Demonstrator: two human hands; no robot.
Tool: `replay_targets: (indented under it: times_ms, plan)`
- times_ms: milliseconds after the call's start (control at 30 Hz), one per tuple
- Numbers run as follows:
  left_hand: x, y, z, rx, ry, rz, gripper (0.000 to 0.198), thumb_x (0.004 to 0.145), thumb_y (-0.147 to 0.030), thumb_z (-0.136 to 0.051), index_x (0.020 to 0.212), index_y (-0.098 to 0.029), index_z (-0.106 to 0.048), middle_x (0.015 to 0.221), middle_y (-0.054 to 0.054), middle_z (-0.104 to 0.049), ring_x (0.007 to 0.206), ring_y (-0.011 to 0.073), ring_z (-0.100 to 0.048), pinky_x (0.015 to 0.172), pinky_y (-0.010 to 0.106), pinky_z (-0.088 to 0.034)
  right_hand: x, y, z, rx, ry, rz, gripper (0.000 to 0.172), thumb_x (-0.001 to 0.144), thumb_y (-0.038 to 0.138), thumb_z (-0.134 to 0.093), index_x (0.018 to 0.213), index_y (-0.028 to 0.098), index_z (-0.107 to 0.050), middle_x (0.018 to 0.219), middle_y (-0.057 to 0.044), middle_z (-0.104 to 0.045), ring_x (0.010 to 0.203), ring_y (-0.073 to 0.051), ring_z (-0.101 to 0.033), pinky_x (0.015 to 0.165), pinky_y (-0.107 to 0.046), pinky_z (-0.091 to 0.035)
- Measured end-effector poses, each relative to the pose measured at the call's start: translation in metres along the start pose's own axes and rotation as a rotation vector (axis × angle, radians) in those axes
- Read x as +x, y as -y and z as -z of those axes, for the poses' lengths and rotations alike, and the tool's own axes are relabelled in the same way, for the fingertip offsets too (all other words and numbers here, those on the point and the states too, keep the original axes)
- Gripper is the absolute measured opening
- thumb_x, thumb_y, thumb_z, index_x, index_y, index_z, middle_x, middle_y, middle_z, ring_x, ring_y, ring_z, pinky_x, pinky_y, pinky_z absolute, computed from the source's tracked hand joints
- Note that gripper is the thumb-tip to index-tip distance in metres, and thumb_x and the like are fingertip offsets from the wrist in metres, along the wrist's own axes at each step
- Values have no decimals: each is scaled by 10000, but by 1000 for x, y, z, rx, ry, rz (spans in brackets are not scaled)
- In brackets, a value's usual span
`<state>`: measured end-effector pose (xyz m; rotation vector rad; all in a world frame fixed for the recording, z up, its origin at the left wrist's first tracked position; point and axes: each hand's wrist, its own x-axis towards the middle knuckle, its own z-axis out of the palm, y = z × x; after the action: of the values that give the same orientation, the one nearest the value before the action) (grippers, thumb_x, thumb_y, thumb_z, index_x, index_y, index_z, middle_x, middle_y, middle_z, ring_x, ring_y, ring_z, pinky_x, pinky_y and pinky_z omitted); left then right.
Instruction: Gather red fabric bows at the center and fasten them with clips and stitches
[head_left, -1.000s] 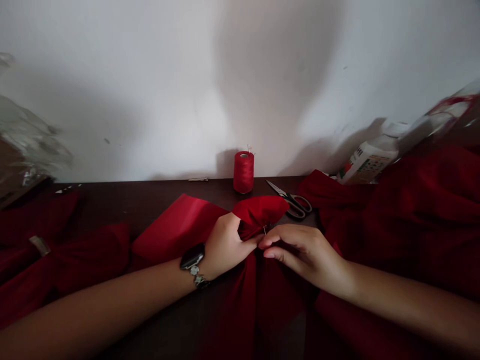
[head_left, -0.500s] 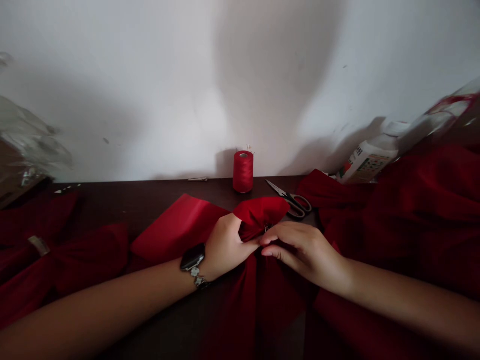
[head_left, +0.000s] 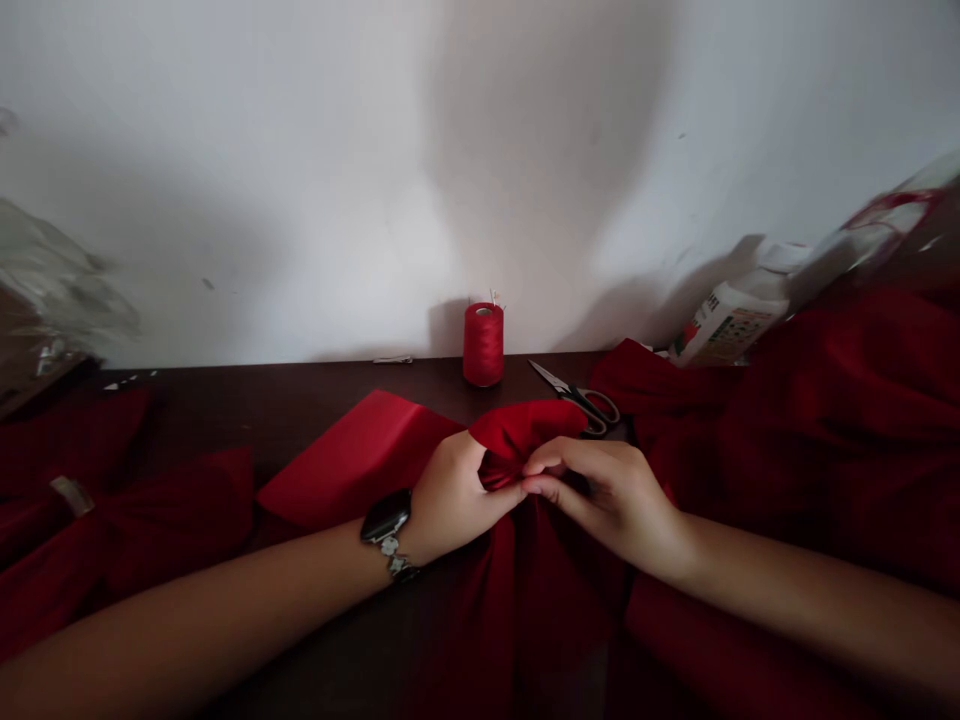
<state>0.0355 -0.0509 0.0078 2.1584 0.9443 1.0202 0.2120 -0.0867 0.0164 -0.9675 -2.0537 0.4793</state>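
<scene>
A red fabric bow (head_left: 525, 428) is gathered at its middle between my hands, its tails hanging down toward me. My left hand (head_left: 455, 490), with a dark watch on the wrist, is closed around the gathered part. Thumb and fingertips of my right hand (head_left: 600, 495) are pinched together at the bow's centre, right beside my left thumb. Whatever lies between those right fingertips is too small or hidden to make out. Behind the bow stands a spool of red thread (head_left: 484, 345) with pins or needles stuck in its top. Scissors (head_left: 576, 395) lie just beyond my right hand.
At the left lies another red bow (head_left: 172, 500) with a pale band. Red fabric (head_left: 847, 430) is heaped at the right, below a white bottle (head_left: 735, 310). A small metal clip (head_left: 393, 360) rests by the wall (head_left: 300, 200). Clear plastic bags (head_left: 52, 280) stand far left.
My right thumb and fingers have come together into a pinch at the bow's gathered centre, where they were apart before. My left hand keeps its hold on the bow.
</scene>
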Motion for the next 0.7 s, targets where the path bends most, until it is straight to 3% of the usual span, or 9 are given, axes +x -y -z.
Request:
replay_targets:
  times_ms: [133, 267, 467, 600, 700]
  plan:
    - [1, 3, 2, -105, 12, 77, 276, 691, -273, -743, 894, -138, -614, 869, 71, -708, 792, 210, -656, 740, 316, -514, 1, -2, 5, 85, -96, -18, 178, 814, 276, -660, 778, 165, -525, 659, 23, -559, 555, -70, -515, 525, -162, -395]
    - [5, 7, 8, -284, 26, 188, 427, 681, -305, -759, 1026, -135, -574, 1011, 98, -687, 952, 233, -634, 872, 370, -491, 7, -7, 9, 142, -117, -91, 359, 917, 228, -458, 567, 153, -470, 519, 29, -456, 475, -60, -403, 478, -178, -336]
    - [8, 8, 14, -457, 106, 119, 440, 667, -233, -772, 1040, -155, -552, 1042, 69, -676, 992, 214, -622, 918, 370, -476, 13, -17, 3, 386, -49, -273, 150, 871, 268, -528, 822, 146, -599, 609, 18, -531, 465, -62, -458, 446, -176, -392]
    - [6, 11, 14, -451, 150, 124, 489, 654, -250, -791, 1055, -148, -530, 1065, 83, -647, 1030, 222, -598, 938, 367, -453, 10, -20, -1, 682, 16, -347, 208, 833, 356, -608, 864, 151, -591, 509, 58, -482, 383, -44, -408, 366, -152, -339]
    - [5, 13, 13, -473, 206, 122, 526, 655, -249, -794, 1086, -152, -509, 1103, 92, -632, 1067, 230, -583, 950, 366, -442, 9, -23, -2, 775, 16, -375, 265, 779, 395, -674, 817, 146, -591, 481, 68, -471, 356, -31, -379, 345, -142, -305]
